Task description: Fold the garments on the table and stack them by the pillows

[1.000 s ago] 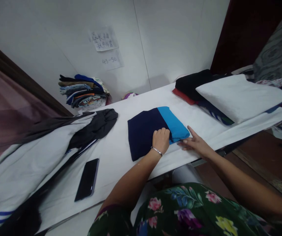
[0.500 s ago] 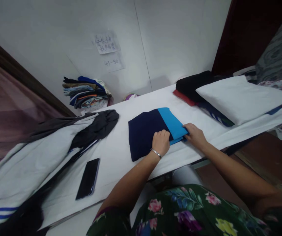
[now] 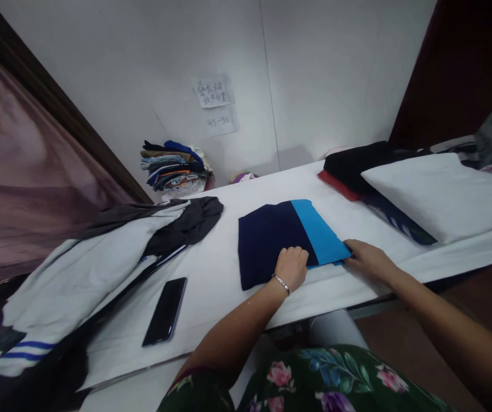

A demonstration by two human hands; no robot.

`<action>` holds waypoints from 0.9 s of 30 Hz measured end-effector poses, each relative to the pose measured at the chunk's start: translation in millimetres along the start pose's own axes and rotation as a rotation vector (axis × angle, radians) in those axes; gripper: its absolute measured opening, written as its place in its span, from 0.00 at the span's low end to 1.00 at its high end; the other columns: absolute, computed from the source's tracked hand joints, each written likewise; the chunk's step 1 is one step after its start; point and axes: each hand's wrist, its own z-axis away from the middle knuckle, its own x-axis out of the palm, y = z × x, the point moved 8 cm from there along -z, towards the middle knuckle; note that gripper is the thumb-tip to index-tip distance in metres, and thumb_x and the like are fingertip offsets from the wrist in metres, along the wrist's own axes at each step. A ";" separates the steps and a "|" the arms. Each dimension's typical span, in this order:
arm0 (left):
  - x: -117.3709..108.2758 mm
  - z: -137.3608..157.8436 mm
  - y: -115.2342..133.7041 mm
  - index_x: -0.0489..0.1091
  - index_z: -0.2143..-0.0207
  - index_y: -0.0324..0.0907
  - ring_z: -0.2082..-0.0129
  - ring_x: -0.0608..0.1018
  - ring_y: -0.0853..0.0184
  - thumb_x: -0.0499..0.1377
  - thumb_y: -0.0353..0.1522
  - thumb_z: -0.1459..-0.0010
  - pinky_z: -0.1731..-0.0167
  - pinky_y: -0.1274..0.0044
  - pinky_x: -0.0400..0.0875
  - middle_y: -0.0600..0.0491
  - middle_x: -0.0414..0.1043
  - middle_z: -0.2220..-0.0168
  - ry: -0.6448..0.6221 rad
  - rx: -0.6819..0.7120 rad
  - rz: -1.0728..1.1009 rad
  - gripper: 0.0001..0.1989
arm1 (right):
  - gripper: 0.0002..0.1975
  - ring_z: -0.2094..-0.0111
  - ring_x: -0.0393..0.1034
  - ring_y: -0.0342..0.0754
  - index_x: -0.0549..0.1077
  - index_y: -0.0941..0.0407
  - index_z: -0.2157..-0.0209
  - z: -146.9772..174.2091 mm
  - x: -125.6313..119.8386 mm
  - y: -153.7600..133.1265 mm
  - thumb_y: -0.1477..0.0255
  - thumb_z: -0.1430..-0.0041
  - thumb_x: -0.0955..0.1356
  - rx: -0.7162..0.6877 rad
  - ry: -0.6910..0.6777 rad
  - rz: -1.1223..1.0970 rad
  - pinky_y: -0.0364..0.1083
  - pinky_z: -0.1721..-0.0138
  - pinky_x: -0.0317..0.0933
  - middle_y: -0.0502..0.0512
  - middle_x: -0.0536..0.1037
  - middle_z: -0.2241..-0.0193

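Note:
A folded garment [image 3: 271,237], navy with a bright blue panel on its right side, lies on the white-covered table [image 3: 211,269] in front of me. My left hand [image 3: 292,268], with a silver bracelet at the wrist, is closed on the garment's near edge by the navy part. At the near right corner of the blue panel, my right hand [image 3: 366,258] pinches the fabric. The fingertips of both hands are partly hidden.
A black phone [image 3: 165,312] lies left of the garment. Beyond it spreads a grey and dark jacket [image 3: 95,269]. Folded clothes [image 3: 177,166] are stacked against the wall. A white folded garment [image 3: 447,194] tops a pile at right, beside black cloth [image 3: 353,163].
My right hand has moved right with the corner of the blue panel, which now stretches out farther. My left hand stays at the near edge. The camera view has shifted left and up.

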 end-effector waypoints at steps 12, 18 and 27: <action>-38.3 -26.0 -79.5 0.64 0.46 0.43 0.39 0.60 0.57 0.53 0.44 0.39 0.43 0.61 0.55 0.45 0.60 0.40 0.135 -0.237 0.091 0.23 | 0.30 0.34 0.40 0.60 0.56 0.52 0.37 -59.1 -28.9 -99.2 0.57 0.39 0.60 -0.274 0.254 -0.015 0.66 0.40 0.43 0.59 0.49 0.34; 15.6 -17.8 -108.9 0.56 0.38 0.45 0.34 0.49 0.55 0.43 0.54 0.40 0.39 0.55 0.41 0.46 0.48 0.34 -0.030 -0.375 0.103 0.35 | 0.32 0.35 0.42 0.59 0.57 0.53 0.37 -87.1 34.8 -63.2 0.52 0.38 0.57 -0.156 0.080 0.070 0.63 0.44 0.53 0.62 0.52 0.35; -23.0 -60.5 -163.1 0.66 0.47 0.43 0.39 0.61 0.59 0.47 0.42 0.36 0.43 0.61 0.55 0.47 0.61 0.39 0.127 -0.482 0.173 0.21 | 0.33 0.34 0.41 0.58 0.55 0.52 0.37 -82.9 35.4 -63.4 0.51 0.38 0.56 -0.179 0.100 0.106 0.61 0.45 0.55 0.60 0.50 0.34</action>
